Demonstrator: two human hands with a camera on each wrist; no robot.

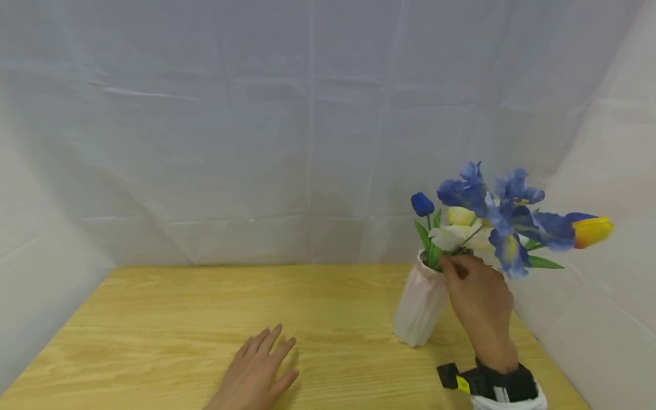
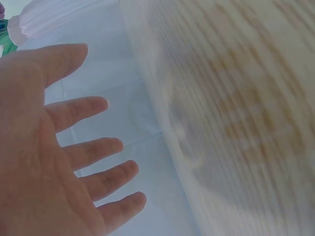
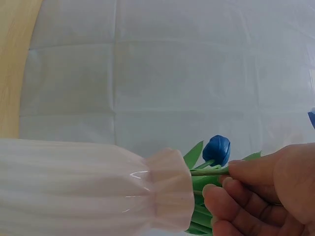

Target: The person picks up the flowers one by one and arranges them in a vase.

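Observation:
A ribbed pale pink vase [image 1: 419,310] stands at the right of the table, holding artificial flowers. At its rim my right hand [image 1: 482,299] pinches a green flower stem [image 3: 209,172] between thumb and fingers, the stem's lower end inside the vase. Large blue irises [image 1: 504,216] spread above that hand. A blue tulip [image 1: 422,204] rises at the vase's left side, with pale blooms [image 1: 448,236] beside it. Over the table's front part, my left hand [image 1: 258,367] has its fingers spread and holds nothing; the left wrist view shows its palm.
The wooden table [image 1: 205,307] reaches back to a creased grey-white sheet [image 1: 256,142]. More pale sheeting [image 1: 605,296] hangs along the right side. A yellow and blue tulip [image 1: 593,232] juts out to the right of the bunch. My right wrist wears a black strap [image 1: 504,380].

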